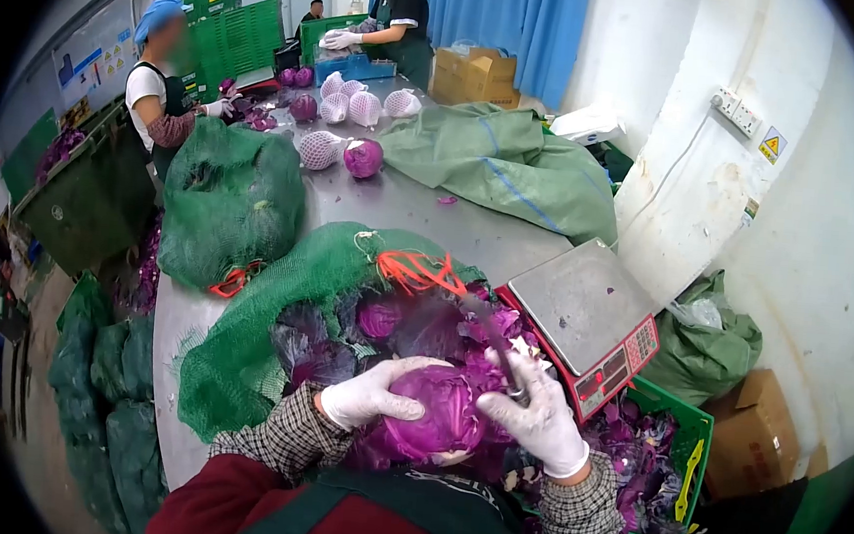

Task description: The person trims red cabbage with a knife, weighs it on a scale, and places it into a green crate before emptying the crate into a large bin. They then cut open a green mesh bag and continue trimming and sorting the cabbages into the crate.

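Observation:
My left hand, in a white glove, is closed around the left side of a purple cabbage held low in front of my body. My right hand, gloved too, is at the cabbage's right side with its fingers around a knife; the dark blade is blurred and points up and away. Beneath and beyond the cabbage lie loose purple leaves and another cabbage, beside an opened green mesh sack with an orange tie.
A red scale stands right of the leaves, above a green crate of cabbage scraps. A full mesh sack, netted cabbages and a green woven sack lie on the metal table. Two people work at the far end.

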Demonstrator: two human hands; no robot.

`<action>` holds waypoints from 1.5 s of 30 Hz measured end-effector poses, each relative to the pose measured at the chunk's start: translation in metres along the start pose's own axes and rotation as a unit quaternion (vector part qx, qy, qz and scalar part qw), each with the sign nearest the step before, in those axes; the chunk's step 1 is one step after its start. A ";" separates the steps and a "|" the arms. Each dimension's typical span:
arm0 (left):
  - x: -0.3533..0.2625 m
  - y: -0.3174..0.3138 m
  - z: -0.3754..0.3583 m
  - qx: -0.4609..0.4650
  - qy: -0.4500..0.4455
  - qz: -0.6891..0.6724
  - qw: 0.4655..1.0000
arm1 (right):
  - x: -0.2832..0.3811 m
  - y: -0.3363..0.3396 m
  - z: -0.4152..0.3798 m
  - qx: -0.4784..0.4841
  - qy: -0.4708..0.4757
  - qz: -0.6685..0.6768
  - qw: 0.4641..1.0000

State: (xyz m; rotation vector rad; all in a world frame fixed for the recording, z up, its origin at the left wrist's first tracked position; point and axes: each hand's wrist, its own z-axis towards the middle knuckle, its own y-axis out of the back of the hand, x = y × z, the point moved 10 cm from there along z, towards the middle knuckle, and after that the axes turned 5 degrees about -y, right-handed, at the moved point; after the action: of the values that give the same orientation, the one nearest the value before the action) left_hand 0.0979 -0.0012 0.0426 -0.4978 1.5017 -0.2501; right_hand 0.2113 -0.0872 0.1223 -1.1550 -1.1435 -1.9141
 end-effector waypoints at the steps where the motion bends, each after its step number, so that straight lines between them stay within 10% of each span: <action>1: 0.001 0.003 0.000 -0.007 -0.005 0.011 1.000 | 0.009 -0.008 -0.004 0.042 -0.059 -0.041 0.997; 7: 0.002 0.010 -0.003 -0.023 -0.003 -0.009 1.000 | 0.016 -0.020 -0.002 0.040 0.038 -0.062 0.997; 16: -0.001 -0.016 -0.016 0.093 0.002 -0.057 0.994 | -0.049 -0.011 0.007 0.019 -0.187 0.367 0.911; 19: 0.039 -0.009 -0.025 0.108 0.057 -0.252 0.960 | -0.013 0.000 0.000 0.036 -0.049 0.018 0.998; 25: 0.087 0.001 -0.032 0.076 0.129 -0.382 0.912 | 0.025 -0.014 -0.042 0.202 0.108 -0.234 0.945; 38: 0.089 -0.004 -0.024 0.099 0.129 -0.357 0.920 | 0.012 -0.008 -0.054 0.247 0.105 -0.360 0.893; 41: 0.078 -0.008 -0.026 0.095 0.114 -0.356 0.923 | 0.001 0.024 -0.055 0.203 0.083 -0.309 0.926; 43: 0.089 -0.001 -0.022 0.079 0.123 -0.348 0.926 | -0.020 0.026 -0.057 0.233 -0.120 -0.001 0.965; 45: 0.091 -0.003 -0.021 0.075 0.121 -0.349 0.926 | 0.012 0.016 -0.054 0.236 0.013 -0.044 0.971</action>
State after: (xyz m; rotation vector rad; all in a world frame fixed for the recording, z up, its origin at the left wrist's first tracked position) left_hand 0.0840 -0.0482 -0.0366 -0.8939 1.4769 -1.0082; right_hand 0.2002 -0.1434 0.1261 -0.8250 -1.5492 -1.5860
